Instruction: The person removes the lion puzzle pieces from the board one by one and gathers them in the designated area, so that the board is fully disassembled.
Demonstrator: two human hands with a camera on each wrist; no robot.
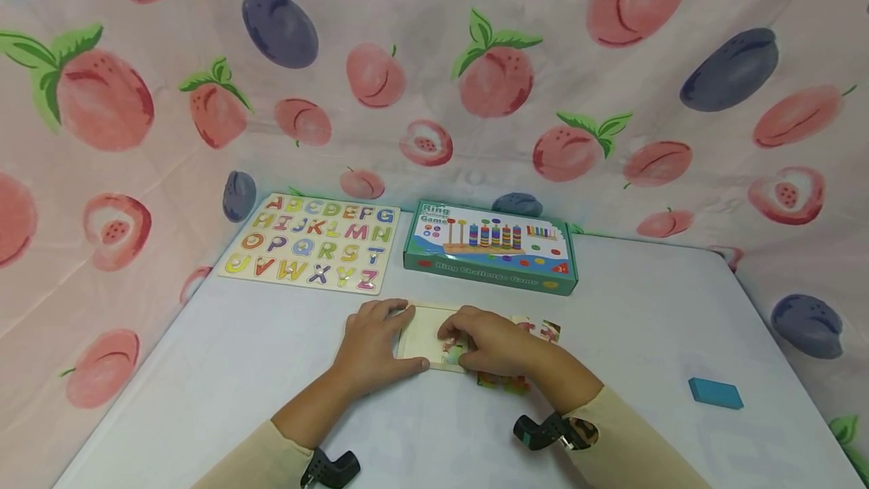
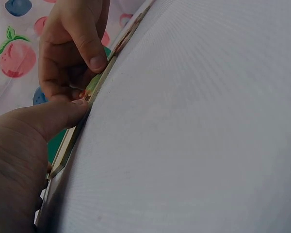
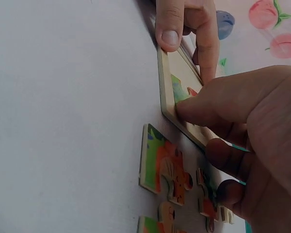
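Note:
A shallow wooden puzzle tray [image 1: 421, 330] lies on the table in front of the person. The left hand [image 1: 370, 342] grips its left part, thumb at the near rim and fingers at the far rim. Over the tray's right end, the right hand [image 1: 498, 342] pinches a puzzle piece [image 1: 451, 353] with a green and red picture, set at the near right corner. In the right wrist view the right thumb [image 3: 191, 109] covers part of that piece. Loose orange and green puzzle pieces [image 3: 155, 155] lie just right of the tray, partly under the right hand.
Behind the hands stand an alphabet board [image 1: 312, 244] and a green Ring Challenge Game box [image 1: 492, 247]. A blue block [image 1: 716, 393] lies far to the right on the white table [image 1: 645, 323]. A fruit-patterned cloth [image 1: 421, 81] hangs behind the table.

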